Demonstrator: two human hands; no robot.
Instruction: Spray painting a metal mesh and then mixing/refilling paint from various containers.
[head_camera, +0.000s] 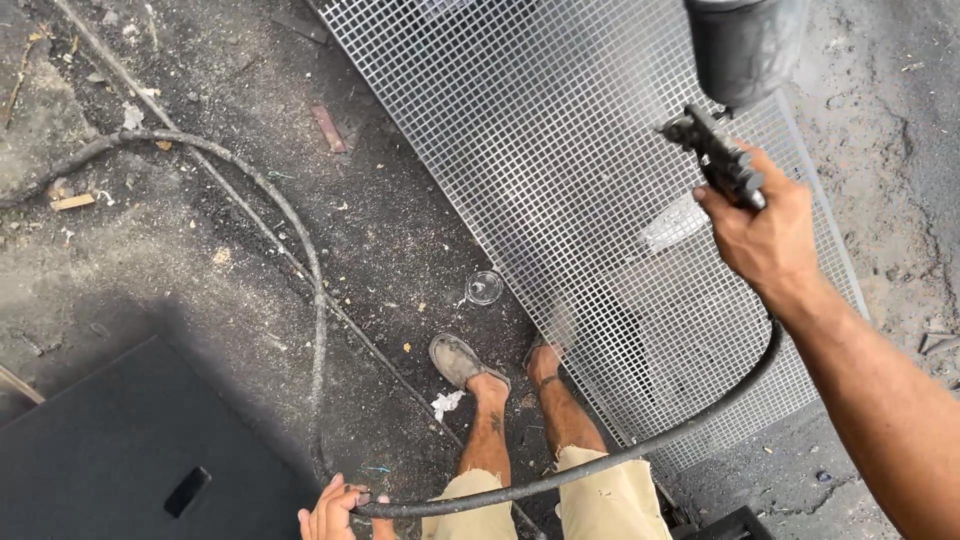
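Spray gun (722, 158): held up at the right of the view, above the far half of the mesh panel; dark cup (745, 45) mounted on top, nozzle aimed left and down at the grid.
Right hand (768, 232): fingers wrapped closed around the gun's grip; whether the trigger is pressed cannot be told, though a pale patch (675, 225) on the mesh under the nozzle may be spray or wet coating.
Left hand (330, 512): fingers closed round the black hose (620, 460) near the bottom edge, holding the slack off the ground.
Mesh panel (560, 190): grey square-grid sheet lying flat on the ground, running from top centre to lower right.
Advice for the step: judged from the grid, steady passes with the nozzle held at an even height would suit; keep the hose lifted clear of coated mesh.
Feet (500, 365): in worn sandals, one toe at or on the panel's near edge, a likely smudge point.
Obstructions: second hose (290, 225) curving over the dirt at left; small clear glass (484, 287) just beside the panel edge; dark flat board (120, 450) at lower left; scattered debris.
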